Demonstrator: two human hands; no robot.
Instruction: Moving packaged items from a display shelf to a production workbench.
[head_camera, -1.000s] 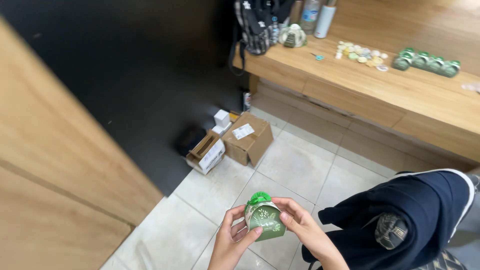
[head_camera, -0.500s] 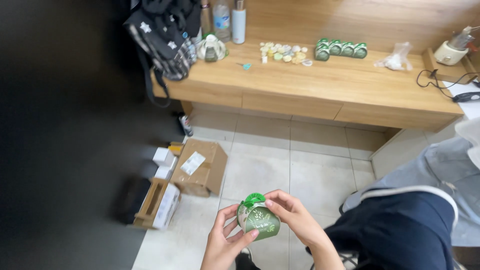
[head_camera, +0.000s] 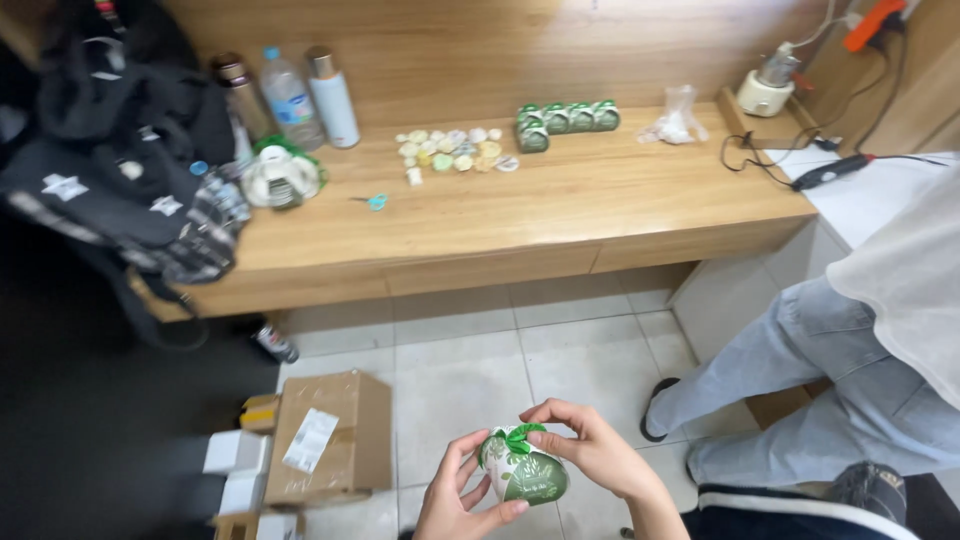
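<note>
Tiled floor (head_camera: 470, 370) in front, long wooden counter (head_camera: 560, 215) along the far wall. Both hands low centre, over the floor, well clear of the counter. Left hand (head_camera: 455, 495) cups a small green-and-white gift pouch (head_camera: 522, 470) from below and the left side, fingers curled around its belly. Right hand (head_camera: 590, 450) closes on the top from the right, fingertips pinching at the green ribbon bow (head_camera: 517, 437). Both hands holding the pouch, neither free. Pouch looks rounded, soft-sided, leaf print on green lower half, paler upper part gathered under the bow. To do this well, I'd judge: keep the left hand steady as a cradle, don't squeeze the body, let only the right fingertips work the bow so the gather stays tight and centred. On the counter, far: row of matching green pouches (head_camera: 565, 118), scatter of small round pale pieces (head_camera: 450, 150), tiny blue scissors (head_camera: 375, 201), bottles (head_camera: 290, 95), black backpack (head_camera: 120, 170) at left. Cardboard box (head_camera: 330, 435) on the floor, near left. Another person's legs in jeans (head_camera: 800, 370) at right.
</note>
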